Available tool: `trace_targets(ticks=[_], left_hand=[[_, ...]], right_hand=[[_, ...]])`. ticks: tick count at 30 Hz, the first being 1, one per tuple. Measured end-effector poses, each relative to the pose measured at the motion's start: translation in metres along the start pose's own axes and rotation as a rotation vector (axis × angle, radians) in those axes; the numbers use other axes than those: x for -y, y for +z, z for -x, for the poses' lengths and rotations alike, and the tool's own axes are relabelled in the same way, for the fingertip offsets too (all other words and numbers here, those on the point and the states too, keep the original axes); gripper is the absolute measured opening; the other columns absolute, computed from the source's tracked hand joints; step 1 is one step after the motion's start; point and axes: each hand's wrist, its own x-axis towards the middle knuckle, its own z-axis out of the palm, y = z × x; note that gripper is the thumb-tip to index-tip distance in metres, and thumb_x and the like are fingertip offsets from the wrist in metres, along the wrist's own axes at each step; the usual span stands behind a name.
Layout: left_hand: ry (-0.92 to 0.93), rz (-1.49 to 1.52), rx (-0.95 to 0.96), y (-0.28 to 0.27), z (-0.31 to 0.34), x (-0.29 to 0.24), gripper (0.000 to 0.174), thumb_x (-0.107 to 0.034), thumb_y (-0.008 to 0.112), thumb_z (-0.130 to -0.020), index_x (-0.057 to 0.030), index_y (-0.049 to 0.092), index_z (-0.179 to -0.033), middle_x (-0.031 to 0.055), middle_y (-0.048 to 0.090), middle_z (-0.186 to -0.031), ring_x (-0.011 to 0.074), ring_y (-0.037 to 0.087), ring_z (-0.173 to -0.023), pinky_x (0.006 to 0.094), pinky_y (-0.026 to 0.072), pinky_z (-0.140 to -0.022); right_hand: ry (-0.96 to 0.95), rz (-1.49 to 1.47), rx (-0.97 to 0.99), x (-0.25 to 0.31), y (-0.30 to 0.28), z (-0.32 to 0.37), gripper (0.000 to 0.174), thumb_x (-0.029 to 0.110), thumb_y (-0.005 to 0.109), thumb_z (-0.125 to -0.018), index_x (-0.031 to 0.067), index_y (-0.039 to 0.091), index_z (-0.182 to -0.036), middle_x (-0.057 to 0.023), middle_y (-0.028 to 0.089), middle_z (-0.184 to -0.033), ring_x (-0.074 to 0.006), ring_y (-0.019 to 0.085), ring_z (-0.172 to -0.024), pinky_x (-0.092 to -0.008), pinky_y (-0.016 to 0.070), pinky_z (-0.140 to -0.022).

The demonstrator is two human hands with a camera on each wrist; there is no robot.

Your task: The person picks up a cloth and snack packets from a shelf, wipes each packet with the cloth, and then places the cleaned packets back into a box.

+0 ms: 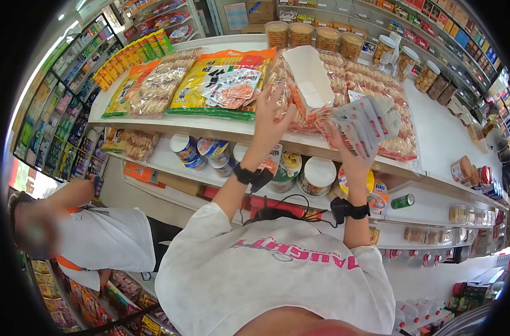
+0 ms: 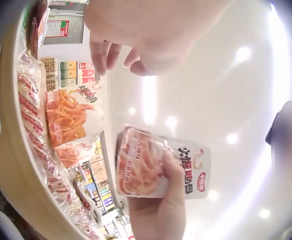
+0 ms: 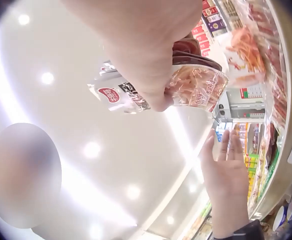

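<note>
In my right hand (image 1: pixel 353 159) is a fanned stack of flat snack packets (image 1: pixel 372 123), white and silver with reddish food pictures. The thumb presses across the packets' front (image 2: pixel 141 167) in the left wrist view. My left hand (image 1: pixel 273 115) is raised at the shelf edge to the left, its fingers (image 3: pixel 226 142) extended and holding nothing. Just beyond both hands stands an upright white display box (image 1: pixel 308 75), printed with orange food strips (image 2: pixel 68 117) on its side. Left of my left hand, a loose pile of similar packets (image 1: pixel 235 89) lies on a big yellow bag (image 1: pixel 196 84).
Clear bags of stacked snacks (image 1: pixel 378 92) cover the white shelf around the box. Round tubs (image 1: pixel 327 40) line its back. Instant noodle cups (image 1: pixel 316 176) sit on the shelf below. Another person (image 1: pixel 106 235) in a white shirt is at the left.
</note>
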Motion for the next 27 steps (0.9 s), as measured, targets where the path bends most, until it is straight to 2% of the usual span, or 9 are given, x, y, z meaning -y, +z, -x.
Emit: trace_targets(ticks=[2,5,7,10,12,17,20,24,27], left_hand=[[0.251,-0.355,0.007,0.014,-0.009,0.013,0.060,-0.026,0.079,-0.091,-0.0130,0.058,-0.146,0.0274,0.040,-0.151,0.0389,0.049,-0.137,0.0461,0.0491,-0.104],[0.166,-0.218,0.127,0.034,-0.011,0.026,0.066,-0.031,0.085,-0.084,-0.0057,0.057,-0.138,0.0327,0.041,-0.150,0.0465,0.045,-0.140,0.0511,0.0441,-0.108],[0.101,-0.135,0.124,0.038,-0.014,0.025,0.063,-0.031,0.087,-0.081,-0.0027,0.054,-0.127,0.0315,0.045,-0.145,0.0440,0.049,-0.135,0.0482,0.0462,-0.105],[-0.079,0.017,0.136,0.032,-0.012,0.015,0.062,-0.029,0.092,-0.076,-0.0020,0.049,-0.112,0.0240,0.054,-0.132,0.0356,0.060,-0.117,0.0421,0.0513,-0.095],[-0.230,0.097,0.122,0.031,-0.008,0.016,0.061,-0.024,0.092,-0.076,-0.0025,0.049,-0.113,0.0199,0.056,-0.127,0.0319,0.062,-0.109,0.0399,0.0529,-0.091],[0.201,-0.073,0.058,-0.017,-0.018,-0.010,0.043,-0.010,0.088,-0.079,-0.0030,0.064,-0.114,0.0240,0.050,-0.149,0.0353,0.059,-0.129,0.0396,0.0514,-0.101],[0.210,-0.156,0.242,-0.050,-0.014,-0.006,0.030,-0.007,0.085,-0.081,-0.0068,0.073,-0.109,0.0244,0.040,-0.161,0.0377,0.048,-0.144,0.0417,0.0451,-0.112],[0.211,-0.135,0.498,-0.062,-0.007,-0.001,0.020,-0.007,0.083,-0.082,-0.0097,0.077,-0.101,0.0221,0.035,-0.165,0.0384,0.036,-0.152,0.0435,0.0362,-0.120],[0.178,-0.064,0.526,-0.062,-0.005,0.000,0.016,-0.005,0.080,-0.084,-0.0090,0.074,-0.097,0.0211,0.025,-0.170,0.0397,0.028,-0.156,0.0449,0.0318,-0.122]], right_hand=[[0.186,-0.083,-0.034,0.006,-0.004,0.004,0.026,0.003,0.087,-0.079,-0.0016,0.075,-0.101,-0.0062,0.078,-0.103,-0.0153,0.071,-0.090,-0.0303,0.0549,-0.087],[0.189,-0.065,-0.003,0.013,-0.010,0.000,0.023,0.004,0.087,-0.080,-0.0001,0.075,-0.099,-0.0062,0.077,-0.101,-0.0167,0.071,-0.091,-0.0313,0.0546,-0.086],[-0.102,0.127,0.049,0.008,-0.013,-0.003,0.021,0.007,0.086,-0.082,0.0012,0.076,-0.099,-0.0067,0.076,-0.099,-0.0194,0.071,-0.090,-0.0321,0.0546,-0.084],[0.124,-0.015,0.037,0.019,-0.009,0.006,0.026,0.005,0.087,-0.079,-0.0011,0.074,-0.101,-0.0052,0.078,-0.103,-0.0148,0.073,-0.093,-0.0304,0.0549,-0.088],[0.002,0.144,0.066,0.013,-0.009,0.010,0.027,0.005,0.087,-0.080,-0.0013,0.074,-0.102,-0.0053,0.079,-0.104,-0.0144,0.074,-0.095,-0.0293,0.0551,-0.089],[0.378,-0.187,0.085,0.040,-0.010,0.008,0.031,0.004,0.087,-0.079,0.0000,0.074,-0.106,-0.0065,0.078,-0.108,-0.0136,0.074,-0.098,-0.0279,0.0568,-0.086],[-0.124,0.243,0.120,0.017,-0.007,0.019,0.012,0.007,0.078,-0.088,0.0057,0.079,-0.100,-0.0053,0.077,-0.097,-0.0169,0.073,-0.090,-0.0308,0.0571,-0.077],[0.380,-0.347,0.100,-0.010,0.015,0.038,0.051,0.003,0.080,-0.081,0.0033,0.065,-0.130,-0.0119,0.073,-0.120,-0.0240,0.070,-0.109,-0.0357,0.0545,-0.094],[0.144,-0.270,0.064,-0.018,0.033,0.005,0.060,0.003,0.082,-0.077,0.0029,0.062,-0.133,-0.0147,0.072,-0.122,-0.0301,0.070,-0.109,-0.0395,0.0533,-0.097]])
